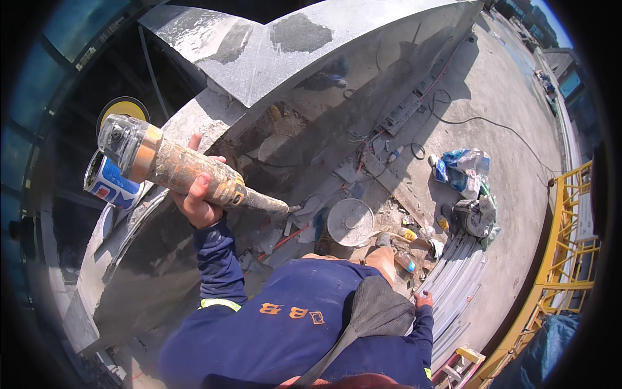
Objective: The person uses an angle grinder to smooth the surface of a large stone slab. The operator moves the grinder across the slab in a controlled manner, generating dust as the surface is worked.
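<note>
My left hand (202, 202) is wrapped round the body of a dust-caked orange angle grinder (194, 170), held up at the left. Its clear-covered head points up and left, and its cord end points right. Beyond the head shows a round disc (123, 109) with a yellow rim. Just below the head, a blue and white can (115, 183) stands on the pale ledge. My right hand (424, 299) hangs low at my right side, above long white strips (453, 275). Its fingers look slightly apart, with nothing visible in them.
A large curved grey panel (337, 32) with damp patches rises ahead. Around a lidded white bucket (350, 222) lie rubble, bottles and offcuts. Plastic bags (463, 170) sit to the right. A black cable (499, 125) crosses the concrete, and a yellow metal frame (560, 253) stands far right.
</note>
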The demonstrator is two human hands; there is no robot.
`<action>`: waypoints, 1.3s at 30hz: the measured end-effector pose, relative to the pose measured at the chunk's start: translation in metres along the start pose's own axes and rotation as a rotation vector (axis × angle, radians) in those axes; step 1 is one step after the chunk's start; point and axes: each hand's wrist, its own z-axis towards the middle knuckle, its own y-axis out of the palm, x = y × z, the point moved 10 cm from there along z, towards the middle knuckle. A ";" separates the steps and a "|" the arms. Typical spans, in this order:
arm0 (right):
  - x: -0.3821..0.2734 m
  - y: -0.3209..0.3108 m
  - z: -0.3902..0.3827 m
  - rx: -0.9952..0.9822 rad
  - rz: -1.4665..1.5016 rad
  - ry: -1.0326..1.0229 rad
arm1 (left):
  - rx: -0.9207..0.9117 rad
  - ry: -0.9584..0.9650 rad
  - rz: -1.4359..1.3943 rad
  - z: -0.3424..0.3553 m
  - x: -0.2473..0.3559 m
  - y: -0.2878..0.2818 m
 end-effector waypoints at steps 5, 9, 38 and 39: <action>-0.054 -0.011 0.015 -0.052 0.081 -0.071 | 0.046 0.022 0.009 -0.001 -0.003 -0.006; -0.057 -0.010 0.027 -0.091 0.016 -0.051 | 0.044 0.081 0.078 0.000 0.002 -0.005; -0.072 -0.057 0.079 -0.032 -0.105 -0.162 | 0.139 0.167 0.059 -0.039 0.031 -0.020; -0.098 -0.058 0.094 -0.021 -0.203 -0.233 | 0.136 0.182 0.063 -0.047 0.036 -0.023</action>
